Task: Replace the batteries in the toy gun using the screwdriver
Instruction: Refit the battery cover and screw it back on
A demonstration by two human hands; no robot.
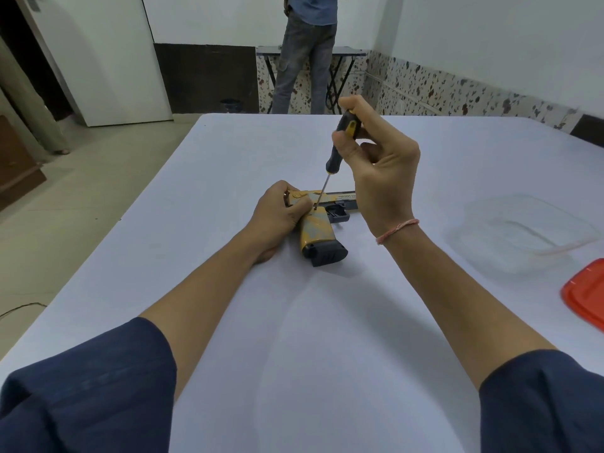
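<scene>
Right hand (pixel 376 165): closed on the screwdriver (pixel 336 148), thumb and fingertips pinching the black-and-yellow handle near its top. A pink thread band sits on the wrist. Sleeve dark blue, pushed up the forearm.

Screwdriver: held nearly upright, handle tilted slightly to the right and away. The thin metal shaft runs down and left; its tip meets the gun (pixel 318 227) at a point on the body just above the grip, beside the trigger guard.

Left hand (pixel 277 214): clamped over the rear end of the gun, fingers curled on its top, pressing it flat to the table (pixel 228 322). Sleeve dark blue, same as the right.

Gun: toy pistol, yellow with grey patches, dark base on the grip. Lies on its side near the table's middle, barrel pointing right behind the right hand, grip pointing toward the wearer. Dark trigger guard visible just right of the screwdriver tip. Whether a battery cover is open cannot be told.

Table: white, covers most of the view.

Tub (pixel 523 233): clear plastic, on the table well right of the gun, apart from both hands.

Lid (pixel 585 295): red, at the right edge, nearer the wearer than the tub, partly out of view.

Background: a second person (pixel 305 60) stands facing a small folding table (pixel 346 52) by the far wall; a white door (pixel 108 57) stands at the left.
</scene>
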